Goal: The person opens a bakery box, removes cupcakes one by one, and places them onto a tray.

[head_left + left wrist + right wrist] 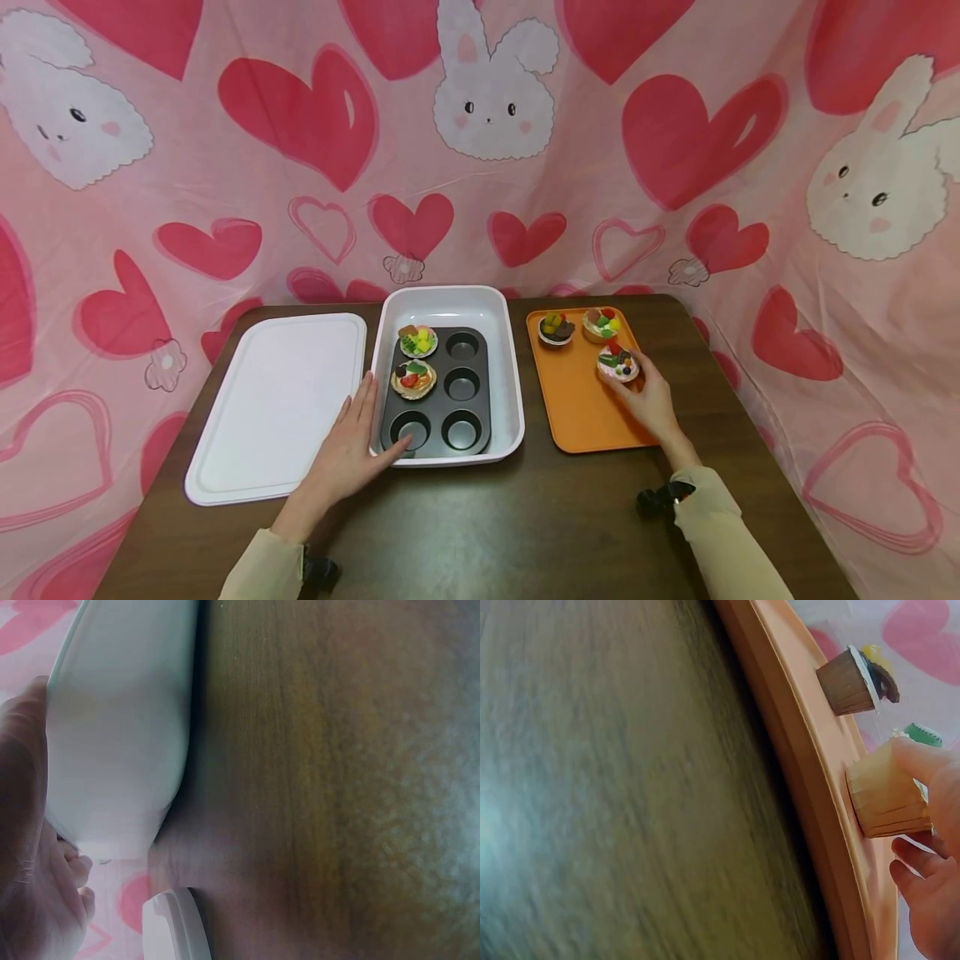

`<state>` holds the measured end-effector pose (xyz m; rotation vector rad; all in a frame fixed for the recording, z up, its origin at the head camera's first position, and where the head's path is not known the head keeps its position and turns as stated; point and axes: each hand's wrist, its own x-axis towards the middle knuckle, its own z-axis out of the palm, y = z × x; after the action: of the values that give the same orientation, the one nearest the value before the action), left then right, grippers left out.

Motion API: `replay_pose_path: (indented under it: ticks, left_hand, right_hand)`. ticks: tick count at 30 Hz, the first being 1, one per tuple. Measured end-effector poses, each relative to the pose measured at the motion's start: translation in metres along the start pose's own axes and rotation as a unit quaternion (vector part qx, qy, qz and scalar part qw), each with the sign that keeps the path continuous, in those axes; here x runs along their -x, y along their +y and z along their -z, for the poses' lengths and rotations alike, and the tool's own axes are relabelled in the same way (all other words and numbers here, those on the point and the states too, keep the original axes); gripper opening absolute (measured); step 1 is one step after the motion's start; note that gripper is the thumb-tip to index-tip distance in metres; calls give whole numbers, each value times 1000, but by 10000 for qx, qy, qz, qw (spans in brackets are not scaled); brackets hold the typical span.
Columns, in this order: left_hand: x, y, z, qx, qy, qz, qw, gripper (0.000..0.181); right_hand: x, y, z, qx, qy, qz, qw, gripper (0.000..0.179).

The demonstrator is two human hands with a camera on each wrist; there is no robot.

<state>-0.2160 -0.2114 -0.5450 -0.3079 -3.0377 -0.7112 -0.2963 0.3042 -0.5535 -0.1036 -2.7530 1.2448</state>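
Observation:
My right hand (651, 403) holds a cupcake (618, 364) with pinkish-white icing and fruit toppings, thumb on one side and fingers on the other. In the right wrist view its pale paper cup (885, 791) stands at the orange tray. My left hand (348, 454) rests on the near left corner of a white deep tub (512, 400), fingers straight and spread, thumb reaching over the near rim. Inside the tub lies a dark muffin tin (437, 398). Its left column holds a cupcake with green and yellow toppings (417, 341) and one with red fruit (413, 379).
The orange tray (577, 408) also carries a chocolate cupcake (556, 330) and a fruit-topped cupcake (602, 324) near its far edge. A white lid (281, 408) lies left of the tub. Behind the brown table (510, 525) hangs a pink heart-and-rabbit cloth (480, 192).

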Motion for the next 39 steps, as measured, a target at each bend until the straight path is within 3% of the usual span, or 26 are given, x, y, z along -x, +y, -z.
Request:
replay_pose_path:
  ticks: [7, 17, 35, 39]
  left_hand:
    - [0, 0, 0, 49, 17, 0, 10000, 120]
    - [0, 0, 1, 20, 5, -10, 10000, 120]
    - [0, 1, 0, 39, 4, 5, 10000, 119]
    - [0, 1, 1, 44, -11, 4, 10000, 119]
  right_hand:
    - [-1, 2, 4, 638, -320, 177, 9973, 85]
    - [-3, 4, 8, 1478, -716, 162, 9863, 92]
    - [-3, 2, 11, 1372, -833, 117, 9870, 93]
    - [-3, 0, 13, 1319, -694, 205, 9886, 91]
